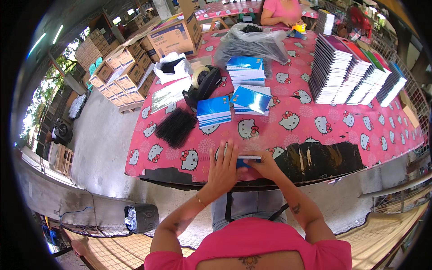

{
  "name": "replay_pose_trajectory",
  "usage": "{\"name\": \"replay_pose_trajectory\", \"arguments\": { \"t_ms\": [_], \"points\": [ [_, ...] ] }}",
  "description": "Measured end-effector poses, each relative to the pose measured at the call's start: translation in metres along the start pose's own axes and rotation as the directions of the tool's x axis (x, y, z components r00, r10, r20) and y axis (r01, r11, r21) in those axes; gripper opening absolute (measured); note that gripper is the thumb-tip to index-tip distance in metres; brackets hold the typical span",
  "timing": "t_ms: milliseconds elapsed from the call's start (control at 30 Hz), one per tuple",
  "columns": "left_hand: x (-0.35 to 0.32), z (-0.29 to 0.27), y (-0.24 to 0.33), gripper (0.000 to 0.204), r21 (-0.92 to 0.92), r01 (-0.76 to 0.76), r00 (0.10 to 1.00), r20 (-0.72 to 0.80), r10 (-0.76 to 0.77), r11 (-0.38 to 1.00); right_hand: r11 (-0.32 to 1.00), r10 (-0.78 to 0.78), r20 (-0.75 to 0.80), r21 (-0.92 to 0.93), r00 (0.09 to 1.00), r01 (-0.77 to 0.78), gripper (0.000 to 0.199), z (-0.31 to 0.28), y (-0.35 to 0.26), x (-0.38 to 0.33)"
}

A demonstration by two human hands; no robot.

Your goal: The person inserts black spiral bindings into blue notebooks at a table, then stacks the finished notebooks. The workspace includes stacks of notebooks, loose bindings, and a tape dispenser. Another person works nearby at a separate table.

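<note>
Blue notebook (243, 164): at the bench's (279, 134) near edge, likely for easy reach.
Right hand (266, 165): holds its right end, maybe keeping it still.
Left hand (223, 168): fingers straight, not gripping, at its left end.
Black coils (175, 128): heaped past that hand, probably handy.
Notebook piles (213, 110): farther, flat, maybe to stay neat.

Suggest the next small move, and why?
Probably square up the blue-and-white item: the left hand has its fingers extended along the left side, and the right hand holds the right, so both seem placed to align it.
</note>
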State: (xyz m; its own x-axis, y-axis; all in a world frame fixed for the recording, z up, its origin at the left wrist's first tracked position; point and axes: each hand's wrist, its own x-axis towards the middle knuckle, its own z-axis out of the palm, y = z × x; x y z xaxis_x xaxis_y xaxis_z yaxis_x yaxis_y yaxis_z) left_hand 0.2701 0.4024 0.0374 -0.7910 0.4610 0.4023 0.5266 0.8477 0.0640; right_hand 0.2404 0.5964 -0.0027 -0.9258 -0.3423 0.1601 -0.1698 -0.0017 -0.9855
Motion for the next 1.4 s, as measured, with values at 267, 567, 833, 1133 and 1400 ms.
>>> {"name": "replay_pose_trajectory", "arguments": {
  "t_ms": [267, 567, 833, 1133, 1400],
  "points": [
    [0.021, -0.015, -0.022, 0.026, -0.176, -0.119, 0.988, -0.117, 0.099, 0.977, 0.996, -0.051, -0.043, -0.077, 0.998, 0.047, 0.026, 0.003, -0.014, -0.006],
    [0.022, -0.020, -0.014, 0.038, 0.030, -0.010, 0.997, -0.078, 0.012, 1.000, 0.983, -0.110, -0.091, -0.156, 0.990, 0.095, 0.025, 0.012, -0.013, -0.004],
    [0.010, -0.015, -0.015, 0.056, 0.027, 0.015, 0.990, 0.143, -0.019, 1.000, 0.993, -0.026, -0.086, -0.116, 0.996, 0.016, 0.026, 0.010, -0.016, -0.004],
    [-0.004, 0.001, 0.009, 0.072, 0.077, 0.028, 0.999, -0.033, -0.025, 0.997, 0.990, -0.104, -0.059, -0.101, 0.993, 0.097, 0.026, 0.008, -0.018, -0.005],
    [-0.008, 0.002, 0.010, 0.083, -0.029, 0.047, 0.996, 0.081, -0.044, 0.998, 0.989, 0.142, -0.094, 0.042, 0.985, -0.139, 0.023, 0.012, -0.023, -0.005]
  ]
}}
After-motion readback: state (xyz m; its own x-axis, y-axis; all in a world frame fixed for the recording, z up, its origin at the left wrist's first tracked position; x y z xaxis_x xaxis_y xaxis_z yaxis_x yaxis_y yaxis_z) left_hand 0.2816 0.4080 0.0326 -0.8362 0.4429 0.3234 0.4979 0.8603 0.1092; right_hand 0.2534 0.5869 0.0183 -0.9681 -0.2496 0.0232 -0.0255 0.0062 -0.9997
